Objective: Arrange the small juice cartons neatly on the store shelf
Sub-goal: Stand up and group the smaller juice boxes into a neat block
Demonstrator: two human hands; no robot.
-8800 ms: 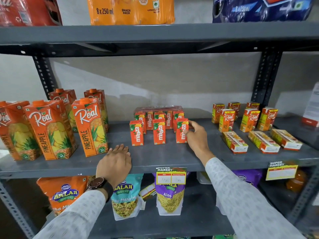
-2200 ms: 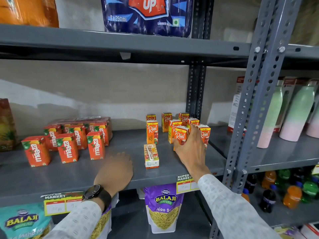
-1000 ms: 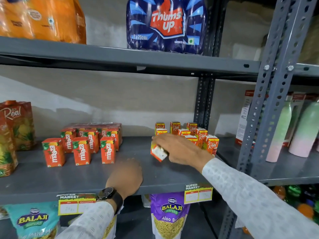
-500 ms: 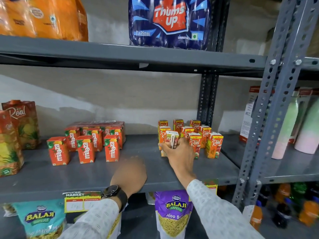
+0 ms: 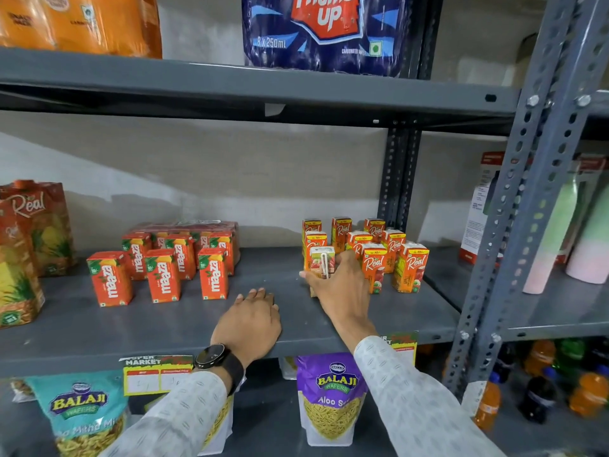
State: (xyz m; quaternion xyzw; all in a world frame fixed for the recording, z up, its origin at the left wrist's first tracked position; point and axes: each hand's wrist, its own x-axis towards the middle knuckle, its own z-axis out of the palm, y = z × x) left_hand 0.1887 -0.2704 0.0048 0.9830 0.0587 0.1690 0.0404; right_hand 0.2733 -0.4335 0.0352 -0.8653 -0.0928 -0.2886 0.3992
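two hands are seen over the grey shelf (image 5: 184, 328). the right hand (image 5: 342, 291) is closed around a small juice carton (image 5: 322, 262), which is held upright at the front left corner of the real carton group (image 5: 372, 250), its straw side turned toward the camera; the fingers are wrapped about its sides and its base is hidden, so contact with the shelf cannot be told. the other real cartons are stood upright in rows just beside it, toward the right end of the shelf. the left hand (image 5: 248, 323) is laid flat on the shelf's front edge, fingers loosely spread, with nothing held; a watch (image 5: 212, 356) is worn on that wrist. maaza cartons (image 5: 164, 268) are stood in rows well apart to the left, in front of a wrapped pack of more maaza. balaji bags (image 5: 331, 400) are kept on the shelf below.
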